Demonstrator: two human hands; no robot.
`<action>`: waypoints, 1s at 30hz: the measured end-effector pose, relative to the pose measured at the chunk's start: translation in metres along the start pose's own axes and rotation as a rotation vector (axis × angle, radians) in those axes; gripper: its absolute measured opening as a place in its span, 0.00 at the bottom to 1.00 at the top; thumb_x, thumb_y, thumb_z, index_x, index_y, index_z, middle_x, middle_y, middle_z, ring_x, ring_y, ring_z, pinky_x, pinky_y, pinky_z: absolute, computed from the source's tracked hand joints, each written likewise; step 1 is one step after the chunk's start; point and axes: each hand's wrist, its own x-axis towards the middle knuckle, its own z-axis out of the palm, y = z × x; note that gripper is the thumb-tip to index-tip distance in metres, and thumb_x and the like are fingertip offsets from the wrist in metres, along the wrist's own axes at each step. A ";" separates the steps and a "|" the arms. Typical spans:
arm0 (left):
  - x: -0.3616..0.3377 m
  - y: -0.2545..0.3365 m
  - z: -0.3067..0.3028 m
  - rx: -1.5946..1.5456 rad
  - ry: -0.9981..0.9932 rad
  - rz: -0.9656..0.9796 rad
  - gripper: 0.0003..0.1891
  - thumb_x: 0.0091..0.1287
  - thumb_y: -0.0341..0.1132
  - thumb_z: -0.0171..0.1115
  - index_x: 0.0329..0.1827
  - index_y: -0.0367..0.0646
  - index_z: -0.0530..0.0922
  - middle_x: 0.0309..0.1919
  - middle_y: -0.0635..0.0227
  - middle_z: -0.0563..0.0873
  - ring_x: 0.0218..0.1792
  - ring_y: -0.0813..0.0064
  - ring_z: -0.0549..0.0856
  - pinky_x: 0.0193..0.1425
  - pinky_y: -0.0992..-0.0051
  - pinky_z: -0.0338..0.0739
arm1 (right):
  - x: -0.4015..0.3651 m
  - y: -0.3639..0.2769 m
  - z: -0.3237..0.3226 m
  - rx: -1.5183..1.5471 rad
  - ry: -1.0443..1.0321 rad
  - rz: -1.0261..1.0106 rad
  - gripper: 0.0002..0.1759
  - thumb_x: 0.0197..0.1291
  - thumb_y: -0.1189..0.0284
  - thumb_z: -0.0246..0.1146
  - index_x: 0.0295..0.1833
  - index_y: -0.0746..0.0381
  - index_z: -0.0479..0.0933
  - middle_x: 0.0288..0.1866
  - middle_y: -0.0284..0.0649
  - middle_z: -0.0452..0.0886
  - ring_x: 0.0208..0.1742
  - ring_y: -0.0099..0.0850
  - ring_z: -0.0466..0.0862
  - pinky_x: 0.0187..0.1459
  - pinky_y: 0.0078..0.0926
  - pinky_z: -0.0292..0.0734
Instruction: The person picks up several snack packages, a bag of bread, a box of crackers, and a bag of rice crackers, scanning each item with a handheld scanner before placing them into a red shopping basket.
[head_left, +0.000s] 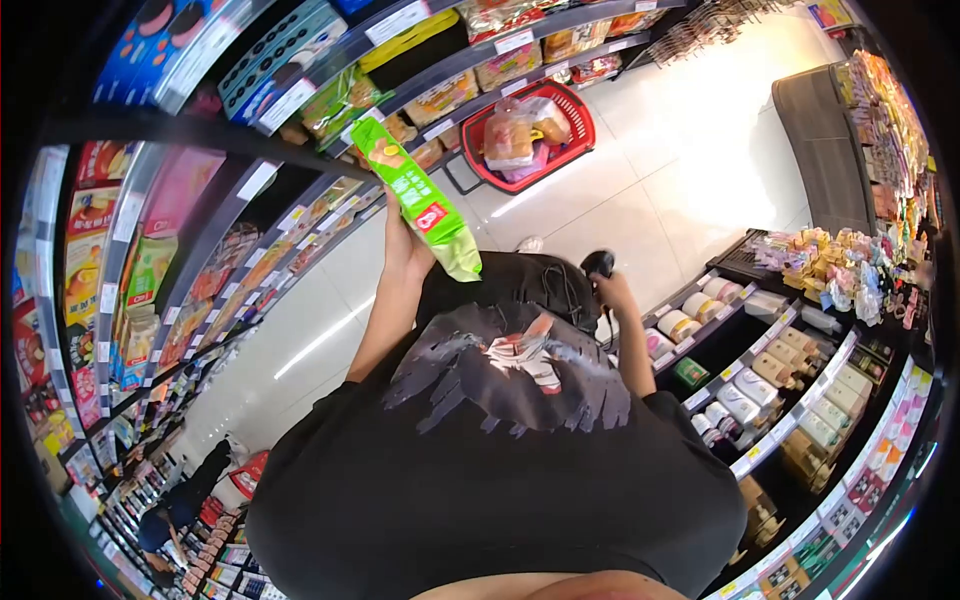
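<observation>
My left hand (pixel 402 245) is closed around a long green snack packet (pixel 418 196), held upright at a slant beside the left shelves. The packet has a picture of food near its top and a small red label lower down. My right hand (pixel 612 290) hangs at my right side, its fingers wrapped around a dark, rounded black object (pixel 598 264) whose kind I cannot make out. On the floor ahead stands a red shopping basket (pixel 583 125) with bagged goods (pixel 510 138) inside, apart from both hands.
Shelves of packaged snacks (pixel 440 98) run along the left and ahead. To the right, lower shelves (pixel 745 385) hold bottles, jars and boxes. Hair accessories (pixel 840 262) hang at the right. Pale floor tiles (pixel 640 190) lie between. Another person (pixel 185 505) is at the lower left.
</observation>
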 end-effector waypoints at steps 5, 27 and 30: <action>0.014 -0.048 0.059 0.262 0.131 0.172 0.27 0.63 0.47 0.59 0.61 0.43 0.65 0.55 0.65 0.76 0.57 0.66 0.74 0.62 0.61 0.67 | 0.036 0.059 -0.005 -0.111 -0.254 0.135 0.24 0.53 0.59 0.60 0.34 0.75 0.76 0.26 0.48 0.79 0.29 0.35 0.79 0.31 0.33 0.72; 0.196 -0.186 -0.007 0.740 0.299 -0.768 0.24 0.64 0.46 0.58 0.59 0.46 0.68 0.49 0.65 0.80 0.49 0.70 0.79 0.53 0.63 0.75 | 0.194 -0.124 -0.059 0.796 -0.623 0.477 0.20 0.61 0.67 0.58 0.56 0.65 0.67 0.47 0.45 0.79 0.44 0.36 0.82 0.48 0.34 0.79; 0.233 -0.199 -0.031 0.799 0.295 -0.728 0.23 0.64 0.44 0.58 0.60 0.48 0.67 0.50 0.67 0.79 0.49 0.70 0.79 0.51 0.61 0.74 | 0.244 -0.115 -0.049 0.661 -0.545 0.446 0.20 0.61 0.65 0.58 0.55 0.64 0.69 0.46 0.43 0.80 0.44 0.35 0.82 0.47 0.32 0.79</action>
